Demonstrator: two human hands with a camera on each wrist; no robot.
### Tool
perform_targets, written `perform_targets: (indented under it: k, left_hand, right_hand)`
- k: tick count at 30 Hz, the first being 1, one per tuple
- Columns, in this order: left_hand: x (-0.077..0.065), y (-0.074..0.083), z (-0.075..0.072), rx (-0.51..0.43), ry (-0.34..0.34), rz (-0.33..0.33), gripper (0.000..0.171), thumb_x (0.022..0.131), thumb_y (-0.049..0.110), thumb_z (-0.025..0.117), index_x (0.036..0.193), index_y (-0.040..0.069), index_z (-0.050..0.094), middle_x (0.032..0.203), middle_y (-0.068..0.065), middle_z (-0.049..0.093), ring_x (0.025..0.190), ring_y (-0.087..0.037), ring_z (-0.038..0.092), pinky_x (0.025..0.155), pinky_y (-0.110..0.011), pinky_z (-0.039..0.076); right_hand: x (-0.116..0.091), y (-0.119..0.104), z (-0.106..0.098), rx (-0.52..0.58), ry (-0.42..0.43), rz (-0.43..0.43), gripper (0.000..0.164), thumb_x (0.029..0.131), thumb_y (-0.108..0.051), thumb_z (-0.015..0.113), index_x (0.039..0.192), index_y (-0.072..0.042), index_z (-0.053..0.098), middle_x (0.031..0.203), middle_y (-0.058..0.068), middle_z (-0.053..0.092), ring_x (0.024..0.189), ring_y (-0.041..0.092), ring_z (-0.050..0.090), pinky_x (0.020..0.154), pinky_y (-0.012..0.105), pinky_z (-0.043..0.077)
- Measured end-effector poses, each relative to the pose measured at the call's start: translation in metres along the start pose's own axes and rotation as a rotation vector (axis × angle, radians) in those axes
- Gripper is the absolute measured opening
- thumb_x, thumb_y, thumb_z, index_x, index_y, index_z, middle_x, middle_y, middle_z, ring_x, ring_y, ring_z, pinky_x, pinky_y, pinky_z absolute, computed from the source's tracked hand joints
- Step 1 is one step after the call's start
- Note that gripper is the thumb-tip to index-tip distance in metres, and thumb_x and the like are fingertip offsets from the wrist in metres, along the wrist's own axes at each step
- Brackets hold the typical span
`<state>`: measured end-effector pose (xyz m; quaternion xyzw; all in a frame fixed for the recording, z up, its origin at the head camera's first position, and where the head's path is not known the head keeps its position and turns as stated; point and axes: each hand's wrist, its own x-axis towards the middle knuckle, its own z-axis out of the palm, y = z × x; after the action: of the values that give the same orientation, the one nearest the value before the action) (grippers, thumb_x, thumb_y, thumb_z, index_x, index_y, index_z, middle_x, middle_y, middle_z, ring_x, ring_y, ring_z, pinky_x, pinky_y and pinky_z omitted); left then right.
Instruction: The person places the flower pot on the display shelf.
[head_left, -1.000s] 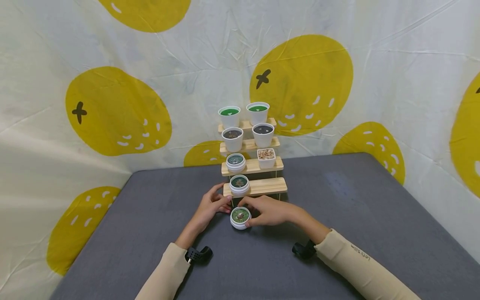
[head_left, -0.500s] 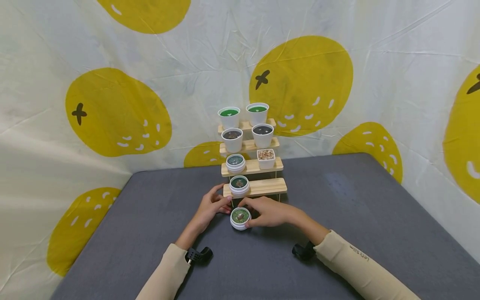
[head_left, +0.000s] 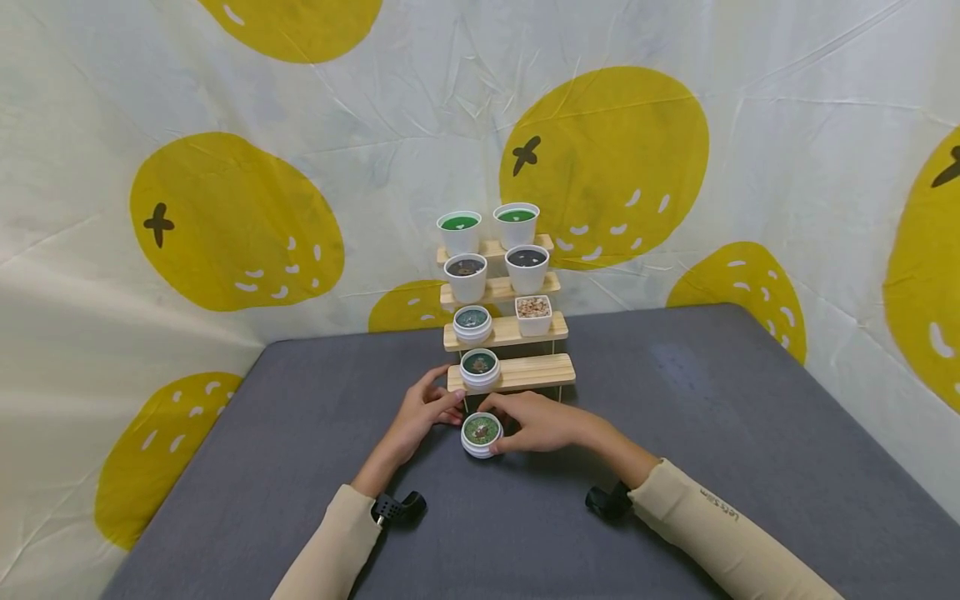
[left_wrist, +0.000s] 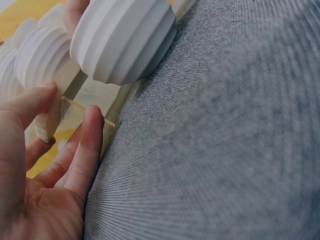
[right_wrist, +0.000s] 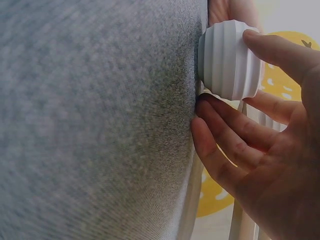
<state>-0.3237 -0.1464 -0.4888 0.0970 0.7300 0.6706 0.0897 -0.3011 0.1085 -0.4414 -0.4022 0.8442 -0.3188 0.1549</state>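
My right hand pinches a small round white pot between thumb and fingers, in front of the tiered wooden stand. The pot has ribbed sides and a mottled green top; its base is right at the table cloth in the right wrist view. My left hand grips the left end of the stand's lowest plank, thumb on its upper side and a finger beneath in the left wrist view. A similar ribbed pot with a dark green top stands on that plank's left side.
Higher planks bear a ribbed pot, a square pot with speckled filling, two dark-topped cups and two green-topped cups. A grey cloth covers the table. Behind hangs a white curtain with yellow fruit shapes.
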Motion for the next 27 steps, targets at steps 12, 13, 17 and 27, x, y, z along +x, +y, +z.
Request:
perform_targets:
  k: [12, 13, 17, 27]
  left_hand:
    - [-0.0004, -0.0013, -0.0004, 0.011, 0.008, -0.001, 0.066, 0.098, 0.023, 0.073, 0.156, 0.014, 0.04, 0.098, -0.016, 0.069, 0.077, -0.018, 0.072, 0.07, -0.031, 0.065]
    - [-0.0004, -0.0014, -0.0004, 0.011, 0.009, -0.001, 0.066, 0.098, 0.022, 0.073, 0.156, 0.014, 0.04, 0.098, -0.016, 0.069, 0.077, -0.018, 0.072, 0.07, -0.031, 0.065]
    - [-0.0003, -0.0015, -0.0002, 0.013, 0.013, 0.001, 0.067, 0.098, 0.023, 0.073, 0.156, 0.015, 0.041, 0.097, -0.016, 0.07, 0.077, -0.018, 0.072, 0.07, -0.032, 0.065]
    - [0.0015, -0.0011, 0.0015, 0.022, 0.023, -0.001, 0.067, 0.098, 0.024, 0.073, 0.157, 0.016, 0.041, 0.098, -0.016, 0.071, 0.076, -0.018, 0.072, 0.07, -0.03, 0.065]
  right_hand:
    - [0.0014, 0.0028, 0.0017, 0.019, 0.001, 0.002, 0.048, 0.094, -0.035, 0.076, 0.134, -0.015, 0.058, 0.122, 0.001, 0.071, 0.107, 0.012, 0.066, 0.096, 0.044, 0.058]
    - [0.0015, 0.0032, 0.002, 0.021, 0.003, 0.002, 0.048, 0.094, -0.035, 0.076, 0.134, -0.016, 0.059, 0.122, 0.001, 0.071, 0.108, 0.012, 0.066, 0.097, 0.044, 0.058]
    - [0.0016, 0.0047, 0.0027, 0.028, 0.01, 0.002, 0.049, 0.094, -0.036, 0.077, 0.134, -0.016, 0.059, 0.122, 0.0, 0.07, 0.109, 0.013, 0.067, 0.096, 0.043, 0.058]
    - [0.0029, 0.008, 0.0034, 0.039, 0.027, -0.007, 0.048, 0.093, -0.039, 0.077, 0.132, -0.016, 0.06, 0.119, -0.002, 0.07, 0.106, 0.012, 0.066, 0.095, 0.04, 0.057]
